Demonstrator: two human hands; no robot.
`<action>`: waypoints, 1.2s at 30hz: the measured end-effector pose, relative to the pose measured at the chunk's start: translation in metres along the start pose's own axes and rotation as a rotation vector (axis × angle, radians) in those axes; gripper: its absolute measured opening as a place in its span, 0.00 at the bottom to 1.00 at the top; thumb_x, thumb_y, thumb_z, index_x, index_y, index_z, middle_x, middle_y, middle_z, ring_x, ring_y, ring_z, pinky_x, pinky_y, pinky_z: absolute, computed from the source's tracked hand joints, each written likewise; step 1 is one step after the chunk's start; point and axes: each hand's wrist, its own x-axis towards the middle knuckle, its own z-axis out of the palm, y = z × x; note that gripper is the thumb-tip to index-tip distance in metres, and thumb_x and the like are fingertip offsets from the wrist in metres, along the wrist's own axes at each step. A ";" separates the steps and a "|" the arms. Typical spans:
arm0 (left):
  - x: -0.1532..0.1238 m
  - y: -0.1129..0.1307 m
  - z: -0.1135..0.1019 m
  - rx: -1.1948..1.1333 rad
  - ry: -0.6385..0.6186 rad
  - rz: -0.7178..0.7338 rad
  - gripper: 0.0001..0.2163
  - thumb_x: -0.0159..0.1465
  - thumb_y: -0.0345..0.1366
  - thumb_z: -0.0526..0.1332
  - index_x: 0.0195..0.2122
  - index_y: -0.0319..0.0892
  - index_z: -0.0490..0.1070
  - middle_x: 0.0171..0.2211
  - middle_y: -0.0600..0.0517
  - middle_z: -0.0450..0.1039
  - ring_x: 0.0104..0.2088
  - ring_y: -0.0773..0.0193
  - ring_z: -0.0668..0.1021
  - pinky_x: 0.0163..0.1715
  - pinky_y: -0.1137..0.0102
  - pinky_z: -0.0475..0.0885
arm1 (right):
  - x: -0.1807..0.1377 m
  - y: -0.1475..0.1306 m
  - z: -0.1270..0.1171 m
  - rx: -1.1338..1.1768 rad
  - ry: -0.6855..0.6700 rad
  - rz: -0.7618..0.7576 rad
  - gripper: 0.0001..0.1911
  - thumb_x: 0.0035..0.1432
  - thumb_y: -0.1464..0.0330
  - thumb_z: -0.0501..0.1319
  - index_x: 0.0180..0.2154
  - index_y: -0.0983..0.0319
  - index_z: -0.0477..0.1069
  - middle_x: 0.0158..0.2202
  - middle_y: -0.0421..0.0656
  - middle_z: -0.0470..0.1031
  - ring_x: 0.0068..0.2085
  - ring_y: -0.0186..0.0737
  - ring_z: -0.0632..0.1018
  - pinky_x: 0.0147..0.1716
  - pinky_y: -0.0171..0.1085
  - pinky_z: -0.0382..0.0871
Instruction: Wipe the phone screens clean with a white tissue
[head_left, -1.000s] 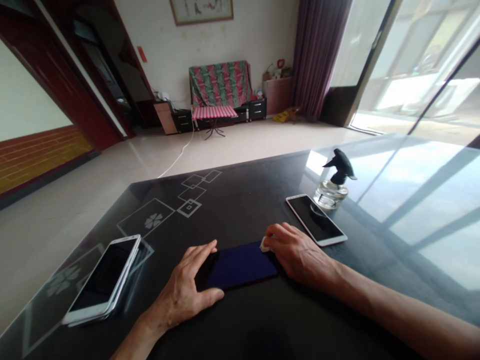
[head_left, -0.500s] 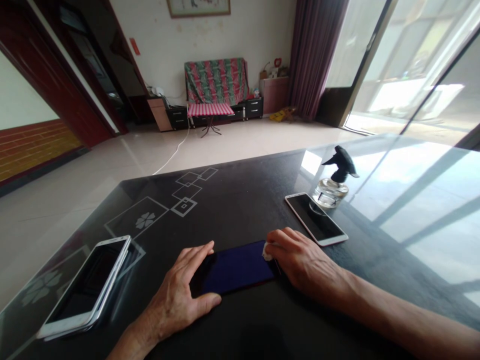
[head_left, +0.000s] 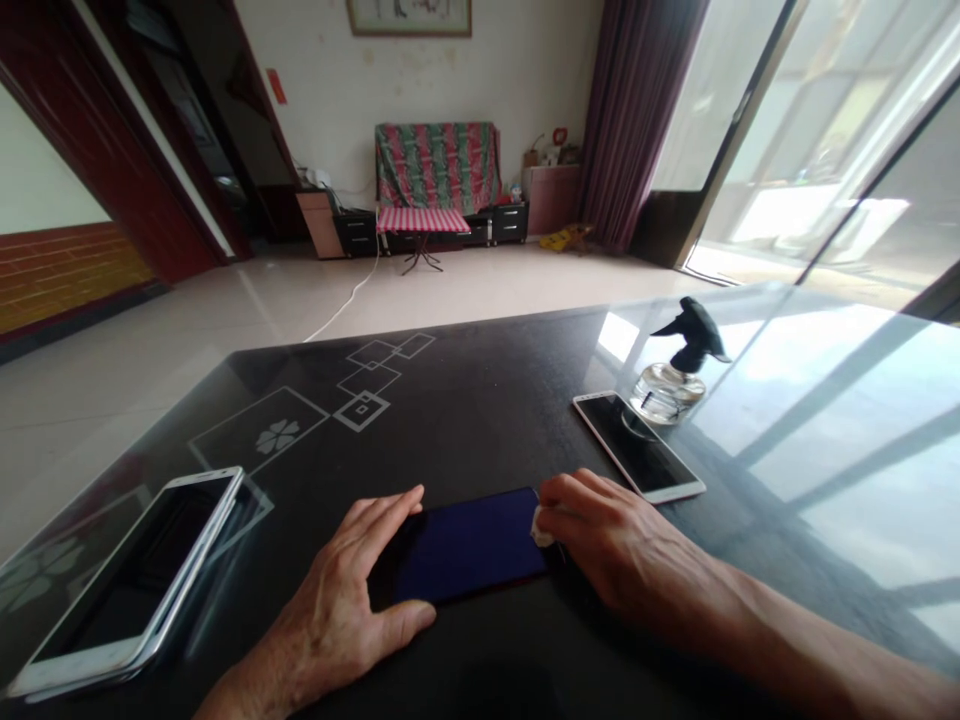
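Observation:
A dark blue phone [head_left: 469,545] lies flat on the black glass table [head_left: 465,420] in front of me. My left hand [head_left: 341,610] rests flat at its left end, fingers and thumb apart around the edge, steadying it. My right hand [head_left: 611,545] is closed on a small white wad of cloth or tissue [head_left: 540,527], pressed on the phone's right end.
A white phone [head_left: 127,585] lies at the left edge of the table. A pink-rimmed phone [head_left: 637,445] lies to the right, next to a clear spray bottle with a black trigger [head_left: 675,375]. Beyond the table are a tiled floor, a covered bench and sliding glass doors.
My right hand with the white wad has slid a little along the phone's right end. My left hand keeps its hold. The camera has shifted slightly.

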 end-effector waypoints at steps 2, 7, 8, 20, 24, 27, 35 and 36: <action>0.000 0.000 0.000 0.002 0.015 -0.002 0.38 0.53 0.38 0.67 0.64 0.48 0.53 0.55 0.46 0.69 0.56 0.48 0.69 0.56 0.53 0.66 | -0.003 -0.005 -0.006 0.003 -0.048 0.028 0.13 0.58 0.80 0.52 0.35 0.61 0.71 0.38 0.44 0.68 0.37 0.38 0.67 0.37 0.36 0.63; -0.001 -0.001 0.002 0.004 0.026 -0.001 0.38 0.53 0.38 0.67 0.64 0.48 0.54 0.56 0.47 0.68 0.56 0.49 0.69 0.56 0.54 0.67 | -0.004 -0.012 -0.014 0.004 -0.122 0.058 0.14 0.55 0.82 0.53 0.32 0.60 0.71 0.37 0.43 0.68 0.36 0.38 0.68 0.35 0.35 0.64; -0.001 -0.001 0.002 0.002 0.027 0.001 0.38 0.52 0.38 0.67 0.64 0.48 0.54 0.56 0.47 0.68 0.56 0.49 0.69 0.56 0.54 0.67 | -0.003 -0.011 -0.012 0.002 -0.099 0.055 0.14 0.56 0.81 0.52 0.33 0.60 0.72 0.37 0.43 0.68 0.36 0.38 0.68 0.36 0.35 0.64; 0.001 0.000 0.001 0.032 0.043 0.021 0.38 0.52 0.37 0.67 0.63 0.49 0.54 0.54 0.49 0.70 0.55 0.50 0.71 0.55 0.57 0.69 | 0.011 0.013 0.009 -0.056 0.122 -0.001 0.13 0.63 0.75 0.52 0.42 0.59 0.73 0.43 0.46 0.70 0.41 0.39 0.70 0.42 0.38 0.66; 0.001 0.001 0.000 0.032 0.045 0.025 0.38 0.52 0.39 0.67 0.63 0.49 0.55 0.54 0.49 0.70 0.54 0.51 0.71 0.54 0.58 0.70 | 0.006 0.003 -0.001 -0.045 0.003 0.012 0.14 0.59 0.79 0.53 0.39 0.58 0.73 0.40 0.44 0.70 0.39 0.39 0.70 0.38 0.36 0.66; 0.000 0.001 0.000 0.025 0.037 0.027 0.37 0.53 0.39 0.67 0.63 0.48 0.54 0.55 0.49 0.69 0.55 0.51 0.70 0.55 0.57 0.68 | 0.002 -0.006 -0.011 -0.041 -0.083 0.004 0.14 0.56 0.81 0.54 0.34 0.58 0.72 0.39 0.42 0.70 0.36 0.37 0.70 0.33 0.34 0.66; 0.000 0.000 0.000 0.002 0.014 0.008 0.38 0.53 0.39 0.67 0.64 0.49 0.53 0.55 0.47 0.68 0.55 0.49 0.69 0.55 0.55 0.67 | 0.003 -0.002 -0.010 0.011 -0.027 -0.037 0.14 0.59 0.79 0.53 0.36 0.57 0.73 0.40 0.43 0.71 0.37 0.36 0.72 0.35 0.34 0.68; 0.001 0.000 -0.001 -0.002 0.014 0.006 0.38 0.53 0.39 0.67 0.64 0.49 0.53 0.55 0.47 0.68 0.55 0.49 0.69 0.55 0.55 0.67 | 0.005 0.002 -0.005 0.008 0.017 -0.031 0.14 0.60 0.78 0.53 0.38 0.57 0.73 0.42 0.44 0.71 0.38 0.37 0.72 0.37 0.35 0.68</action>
